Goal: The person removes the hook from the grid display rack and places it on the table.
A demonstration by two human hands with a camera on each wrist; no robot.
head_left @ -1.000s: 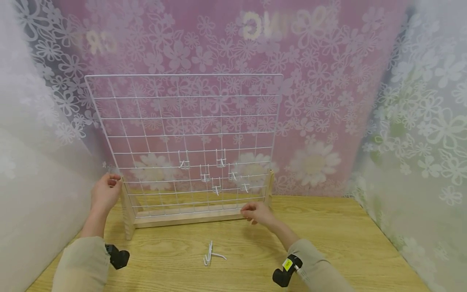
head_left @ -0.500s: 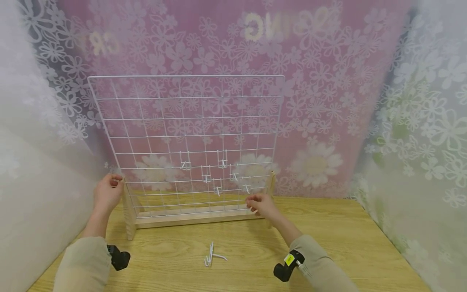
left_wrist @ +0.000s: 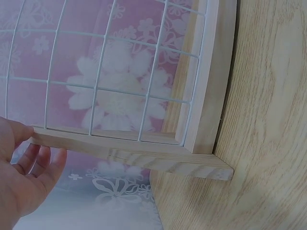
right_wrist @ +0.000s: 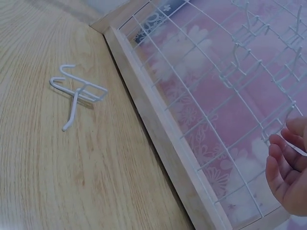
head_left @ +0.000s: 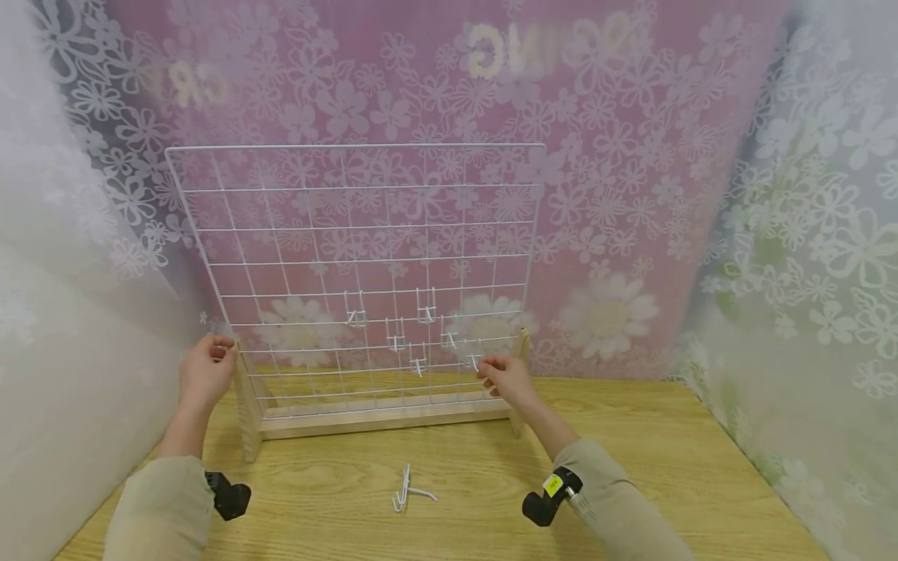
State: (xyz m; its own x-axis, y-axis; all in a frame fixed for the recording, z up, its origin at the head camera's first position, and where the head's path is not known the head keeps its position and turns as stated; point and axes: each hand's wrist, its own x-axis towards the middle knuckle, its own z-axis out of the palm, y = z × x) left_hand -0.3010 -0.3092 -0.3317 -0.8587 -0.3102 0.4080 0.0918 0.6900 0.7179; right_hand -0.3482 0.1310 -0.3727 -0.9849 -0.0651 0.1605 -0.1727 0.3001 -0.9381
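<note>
A white wire grid panel (head_left: 295, 241) stands upright in a pale wooden stand (head_left: 386, 421). My left hand (head_left: 207, 370) pinches the top of the stand's left post, thumb and fingers on either side of the wood (left_wrist: 72, 139) in the left wrist view. Several white wire hooks (head_left: 426, 313) hang on the grid's lower middle and right. My right hand (head_left: 507, 380) is at the lowest right hook (head_left: 473, 361), its thumb and forefinger pinching the prong (right_wrist: 290, 109); the fingers partly cover it. Another white wire hook (head_left: 407, 491) lies on the table in front of the stand.
The wood-grain table (head_left: 631, 467) is bounded behind by a pink flowered curtain (head_left: 603, 195). Pale flowered sheets hang at the left (head_left: 84, 327) and right (head_left: 828, 257). The stand's right post (head_left: 521, 351) is just behind my right hand.
My right hand has risen from the stand's bottom rail to the lowest right hook. My left hand stays at the left post, and the loose hook has not moved.
</note>
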